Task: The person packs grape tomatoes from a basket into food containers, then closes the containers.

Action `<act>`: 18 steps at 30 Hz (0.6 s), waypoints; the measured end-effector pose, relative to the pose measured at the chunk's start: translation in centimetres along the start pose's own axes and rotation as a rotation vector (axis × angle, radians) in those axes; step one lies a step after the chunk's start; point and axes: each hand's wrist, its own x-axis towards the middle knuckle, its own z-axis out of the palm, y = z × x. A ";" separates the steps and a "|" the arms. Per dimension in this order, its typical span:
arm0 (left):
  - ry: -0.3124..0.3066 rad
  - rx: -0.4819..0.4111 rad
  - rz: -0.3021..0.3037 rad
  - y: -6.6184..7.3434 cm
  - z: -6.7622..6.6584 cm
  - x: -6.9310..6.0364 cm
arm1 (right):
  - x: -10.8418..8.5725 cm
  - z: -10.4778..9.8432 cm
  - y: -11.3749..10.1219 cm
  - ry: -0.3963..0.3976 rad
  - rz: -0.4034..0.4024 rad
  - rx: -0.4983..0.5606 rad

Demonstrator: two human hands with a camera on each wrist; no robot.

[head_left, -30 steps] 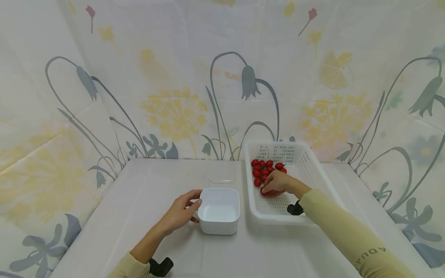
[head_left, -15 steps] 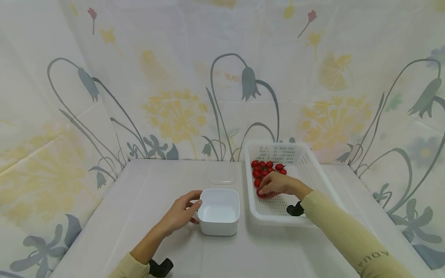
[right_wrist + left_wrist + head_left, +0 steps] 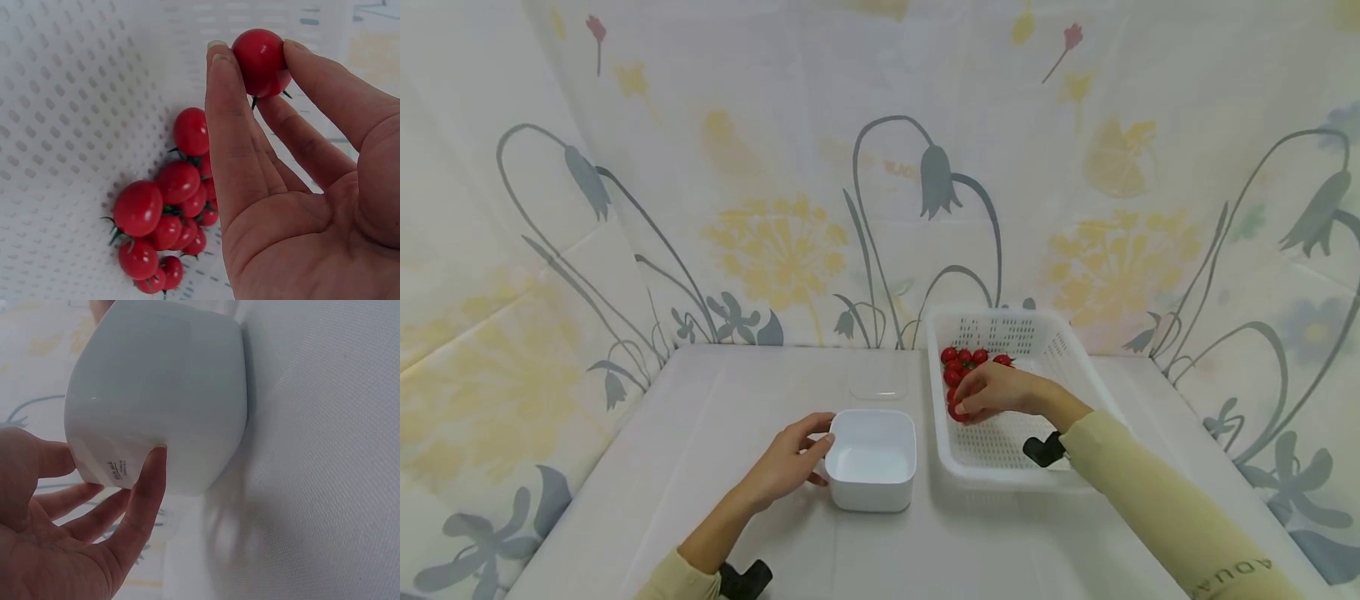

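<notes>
Fingers [image 3: 228, 125] of the right hand [image 3: 997, 390] pinch one cherry tomato [image 3: 258, 57] at the left side of the white perforated basket [image 3: 992, 475], near other cherry tomatoes [image 3: 139, 209]. The left hand [image 3: 784, 461], fingers spread apart, touches a square white container [image 3: 871, 497] beside the basket.

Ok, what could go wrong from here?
The right hand pinches a glossy, round tomato, which could slip out. If moved toward the white box, it might clip the basket rim. The left hand touches the box's side without enclosing it, so a knock might shift it.
</notes>
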 end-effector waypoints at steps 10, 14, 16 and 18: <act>0.000 0.022 0.001 0.0 0.0 0.1 | -1.7 -0.7 -1.5 -0.012 -0.026 0.017; 0.007 0.022 -0.003 0.0 0.0 0.0 | -2.3 -0.7 -2.0 -0.019 -0.034 0.007; 0.007 0.024 -0.005 0.0 0.0 0.0 | -2.6 -0.7 -2.3 -0.016 -0.040 -0.008; 0.009 0.026 -0.005 0.0 0.0 0.0 | -3.0 -0.7 -2.7 -0.004 -0.041 -0.024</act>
